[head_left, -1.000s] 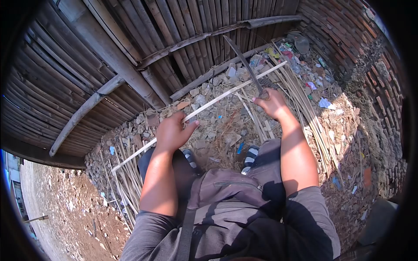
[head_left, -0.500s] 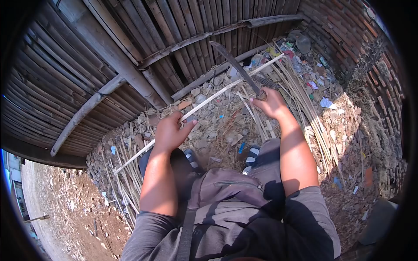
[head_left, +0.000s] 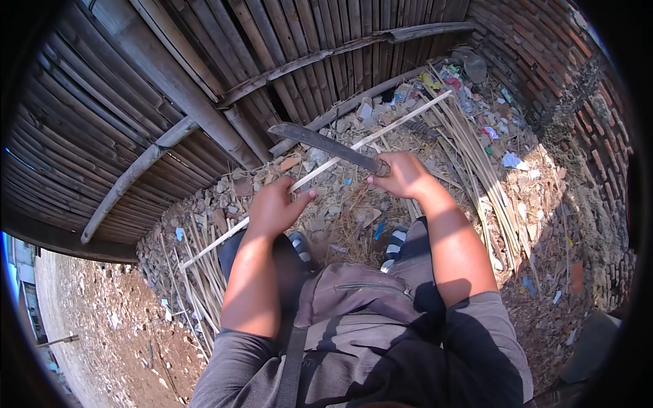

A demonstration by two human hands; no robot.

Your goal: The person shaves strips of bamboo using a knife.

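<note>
My left hand (head_left: pixel 275 207) is closed around a long, pale bamboo strip (head_left: pixel 401 122), which runs from the lower left up to the upper right. My right hand (head_left: pixel 403 174) grips the handle of a machete (head_left: pixel 326 144) with a dark, curved blade. The blade points to the upper left and crosses the strip just beyond my left hand; whether the two touch I cannot tell. A bundle of bamboo strips (head_left: pixel 486 187) lies on the ground to the right of my right hand, and more strips (head_left: pixel 197 282) lie below my left hand.
A bamboo slat wall (head_left: pixel 109 136) rises at the left and front, with a brick wall (head_left: pixel 537 54) at the right. Rubble, dry straw and coloured litter (head_left: pixel 449 85) cover the ground. My sandalled feet (head_left: pixel 394 248) are between the two groups of strips.
The machete has swung left and down, from pointing steeply upward to lying across the strip. My right hand has moved left, while my left hand has stayed nearly in place on the strip.
</note>
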